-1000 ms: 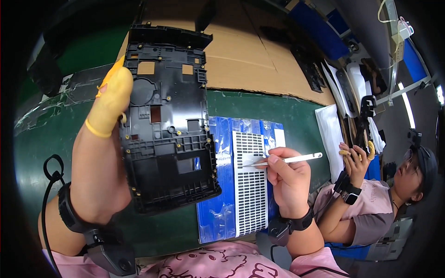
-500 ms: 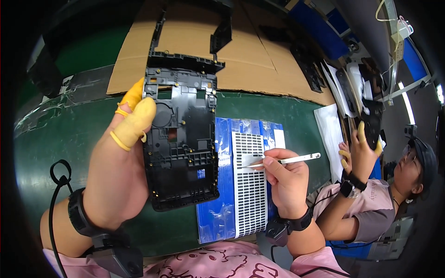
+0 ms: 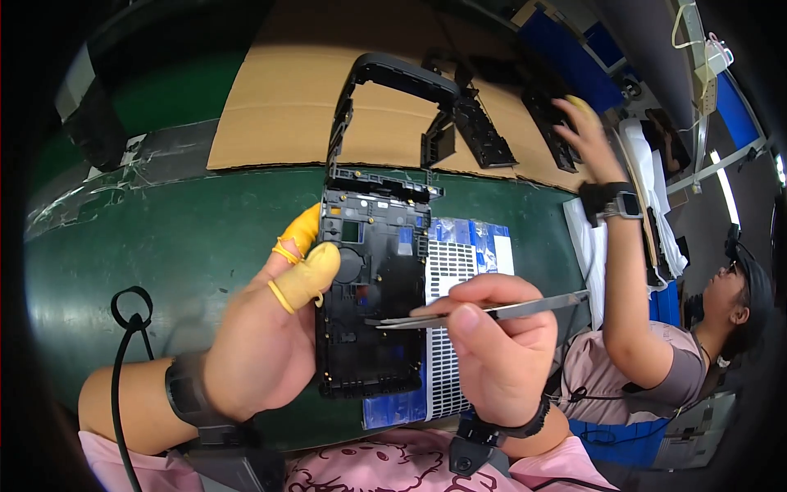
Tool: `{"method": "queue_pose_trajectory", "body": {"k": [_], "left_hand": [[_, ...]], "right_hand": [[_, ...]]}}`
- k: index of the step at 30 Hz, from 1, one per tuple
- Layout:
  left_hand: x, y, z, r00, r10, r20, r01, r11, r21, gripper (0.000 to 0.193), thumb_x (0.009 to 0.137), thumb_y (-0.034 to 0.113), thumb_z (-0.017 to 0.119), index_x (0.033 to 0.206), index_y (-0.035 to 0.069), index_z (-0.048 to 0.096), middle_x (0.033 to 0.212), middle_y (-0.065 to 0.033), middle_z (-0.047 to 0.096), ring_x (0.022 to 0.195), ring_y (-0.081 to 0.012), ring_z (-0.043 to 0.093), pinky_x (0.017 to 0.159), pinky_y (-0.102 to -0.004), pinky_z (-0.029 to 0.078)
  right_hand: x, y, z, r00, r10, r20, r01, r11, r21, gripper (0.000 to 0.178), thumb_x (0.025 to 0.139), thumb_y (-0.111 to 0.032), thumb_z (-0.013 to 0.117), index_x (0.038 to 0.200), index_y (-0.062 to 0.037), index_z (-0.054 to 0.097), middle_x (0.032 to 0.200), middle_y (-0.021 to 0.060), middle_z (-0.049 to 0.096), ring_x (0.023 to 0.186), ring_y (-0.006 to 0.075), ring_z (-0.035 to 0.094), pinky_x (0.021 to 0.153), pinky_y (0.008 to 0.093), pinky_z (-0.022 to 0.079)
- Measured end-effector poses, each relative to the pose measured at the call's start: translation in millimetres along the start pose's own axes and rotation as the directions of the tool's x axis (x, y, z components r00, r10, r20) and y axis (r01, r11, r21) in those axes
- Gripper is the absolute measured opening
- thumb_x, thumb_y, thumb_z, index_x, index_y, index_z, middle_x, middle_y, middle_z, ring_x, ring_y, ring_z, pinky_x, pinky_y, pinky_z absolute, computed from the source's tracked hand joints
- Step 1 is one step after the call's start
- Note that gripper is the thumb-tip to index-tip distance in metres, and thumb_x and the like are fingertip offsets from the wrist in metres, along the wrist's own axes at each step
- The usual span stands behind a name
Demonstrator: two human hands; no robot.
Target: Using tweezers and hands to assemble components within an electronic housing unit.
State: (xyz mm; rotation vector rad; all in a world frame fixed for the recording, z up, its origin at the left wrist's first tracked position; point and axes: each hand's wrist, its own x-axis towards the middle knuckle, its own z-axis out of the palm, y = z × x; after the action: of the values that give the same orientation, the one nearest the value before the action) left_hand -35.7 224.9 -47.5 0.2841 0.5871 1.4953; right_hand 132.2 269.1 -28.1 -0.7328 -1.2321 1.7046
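My left hand [image 3: 270, 336] is closed on the left edge of a black plastic housing [image 3: 385, 283] with an open frame at its far end. Yellow finger cots cover that thumb and a finger. My right hand [image 3: 504, 353] pinches metal tweezers [image 3: 525, 308], whose tips lie over the housing's lower inside. Whether the tips hold a small piece I cannot make out. Partly hidden behind the housing and my right hand is a white sheet [image 3: 447, 385] with rows of small black rectangular pieces. It lies on a blue plastic-covered board [image 3: 393, 412].
Cardboard [image 3: 279, 123] covers the far part of the green table [image 3: 188, 238]. Black plastic parts [image 3: 484, 131] lie on it. At the right, a co-worker's hand [image 3: 586, 135] reaches over the cardboard, beside white wrapping [image 3: 584, 246].
The housing has shifted right and nearer in my left hand. My right hand has brought the tweezers from the sheet to over the housing. The co-worker's arm has stretched toward the cardboard.
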Motion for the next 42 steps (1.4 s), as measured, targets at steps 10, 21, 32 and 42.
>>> {"method": "queue_pose_trajectory", "body": {"k": [10,21,32,42], "left_hand": [[-8,-1,8,0.999,-0.025,0.020,0.023,0.995,0.098,0.051,0.087,0.024,0.047,0.131,0.009,0.026,0.120,-0.0087,0.047,0.109,-0.0192,0.048,0.093,-0.0342,0.038],[-8,-2,7,0.999,-0.026,0.038,0.026,1.000,-0.002,0.043,0.088,0.013,0.046,0.128,0.006,0.030,0.117,-0.0068,0.047,0.107,-0.0141,0.046,0.092,-0.0301,0.037],[-7,-1,8,0.999,-0.021,0.033,0.018,0.996,0.082,0.052,0.087,0.023,0.047,0.132,0.009,0.024,0.122,-0.0087,0.045,0.110,-0.0194,0.046,0.094,-0.0343,0.038],[-5,0,5,0.998,-0.052,0.044,0.056,0.994,-0.098,0.046,0.086,0.007,0.046,0.129,0.006,0.028,0.115,-0.0080,0.048,0.103,-0.0156,0.049,0.089,-0.0309,0.041]], "right_hand": [[2,3,10,0.998,0.023,-0.056,-0.026,0.998,-0.062,0.019,0.079,0.000,0.057,0.096,0.0047,0.052,0.082,0.0189,0.062,0.073,0.0201,0.060,0.066,0.0268,0.047],[3,6,8,0.998,0.003,-0.059,-0.006,0.998,-0.065,0.018,0.078,-0.001,0.059,0.094,0.0052,0.053,0.080,0.0172,0.062,0.070,0.0161,0.058,0.063,0.0240,0.045],[6,3,13,0.997,0.037,-0.071,-0.041,0.998,-0.057,0.018,0.078,-0.001,0.058,0.094,0.0050,0.054,0.080,0.0166,0.062,0.063,0.0112,0.053,0.058,0.0212,0.041],[-1,5,-6,1.000,-0.011,-0.015,0.012,0.998,0.060,0.017,0.079,0.001,0.058,0.095,0.0073,0.054,0.085,0.0176,0.062,0.075,0.0166,0.060,0.067,0.0243,0.048]]}}
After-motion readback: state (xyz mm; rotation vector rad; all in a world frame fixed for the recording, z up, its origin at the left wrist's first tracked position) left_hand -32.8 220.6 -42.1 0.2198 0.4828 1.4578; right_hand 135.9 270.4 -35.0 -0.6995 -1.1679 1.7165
